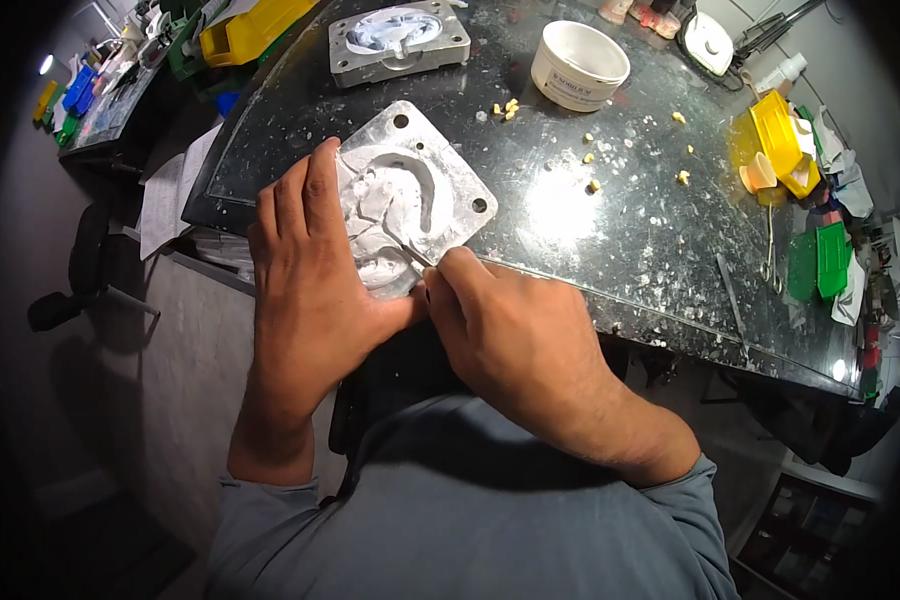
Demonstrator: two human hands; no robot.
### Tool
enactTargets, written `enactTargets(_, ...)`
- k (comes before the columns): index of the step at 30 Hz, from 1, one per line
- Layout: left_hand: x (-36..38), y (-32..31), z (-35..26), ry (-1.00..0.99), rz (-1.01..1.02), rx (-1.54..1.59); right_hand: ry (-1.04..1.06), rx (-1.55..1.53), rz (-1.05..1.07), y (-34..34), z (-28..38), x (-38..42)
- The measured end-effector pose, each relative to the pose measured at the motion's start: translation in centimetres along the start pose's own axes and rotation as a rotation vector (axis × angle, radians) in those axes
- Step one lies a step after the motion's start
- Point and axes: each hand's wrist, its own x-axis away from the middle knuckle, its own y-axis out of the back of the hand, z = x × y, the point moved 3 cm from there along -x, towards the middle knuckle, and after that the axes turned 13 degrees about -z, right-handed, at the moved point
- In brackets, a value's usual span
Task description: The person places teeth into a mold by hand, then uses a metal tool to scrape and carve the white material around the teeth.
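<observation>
A square metal flask half (455, 170) with round corner holes lies tilted at the bench's front edge. White plaster (375, 195) with a curved, arch-shaped groove fills it. My left hand (310, 270) wraps round the flask's left side, fingers along the far edge and thumb at the near edge. My right hand (515, 335) is closed on a thin metal tool (407, 246), whose tip touches the plaster near the middle. The tool's handle is hidden in my fingers.
On the dark bench (450, 110) are another plaster-filled flask half (400, 50), a white tub (580, 65), several small yellowish pieces (595, 186) and a thin metal tool (732, 297). Yellow (785, 140) and green bins (832, 260) stand right.
</observation>
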Motion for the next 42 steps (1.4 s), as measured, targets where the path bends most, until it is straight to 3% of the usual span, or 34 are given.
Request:
enactTargets(12, 0.0, -0.1, 0.0, -0.02, -0.018, -0.011, -0.113, -0.144, 0.059, -0.4, -0.5, -0.6)
enactTargets(18, 0.1, -0.1, 0.1, -0.011, -0.009, -0.009, 0.039, -0.098, -0.033, -0.4, -0.7, 0.3)
enactTargets(20, 0.1, 0.0, 0.0, -0.011, -0.01, -0.006, 0.202, -0.123, 0.004, -0.3, -0.4, 0.7)
enactTargets(26, 0.0, 0.0, -0.1, -0.002, 0.008, 0.001, 0.161, -0.023, -0.097, -0.1, -1.3, 0.4)
enactTargets(32, 0.1, -0.1, -0.1, -0.005, -0.013, 0.013, 0.016, -0.016, -0.016, -0.3, -0.8, 0.3)
enactTargets(42, 0.1, 0.0, -0.1, -0.006, -0.017, 0.008, 0.01, -0.102, -0.059, -0.9, -0.8, 0.4)
